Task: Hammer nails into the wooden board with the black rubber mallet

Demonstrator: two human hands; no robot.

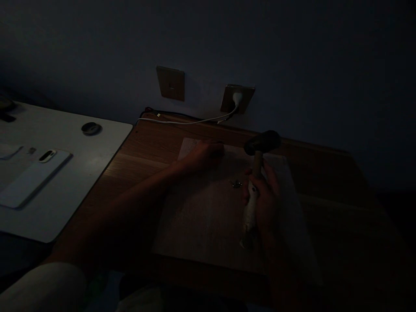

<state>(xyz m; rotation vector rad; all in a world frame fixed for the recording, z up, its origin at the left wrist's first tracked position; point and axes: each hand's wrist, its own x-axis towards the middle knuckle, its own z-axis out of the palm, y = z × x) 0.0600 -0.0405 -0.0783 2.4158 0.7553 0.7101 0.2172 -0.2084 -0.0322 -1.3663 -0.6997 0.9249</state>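
Observation:
In dim light, my right hand (267,195) is wrapped round the pale handle of a hammer (261,143), its dark head up and away from me. The handle's lower end points back toward me over a thin flat board (201,225). Near the board's far left corner rests my left hand (208,154), fingers curled in; what they hold, if anything, is hidden. A small heap of shiny metal pieces, perhaps nails (236,184), lies on the board just left of my right hand.
A wooden table (146,145) carries the board. To the left, a white tabletop (97,151) holds a phone or phone case (35,180) and a dark round object (90,128). Cables (182,121) run along the wall to a socket (237,99), beside another wall plate (170,83).

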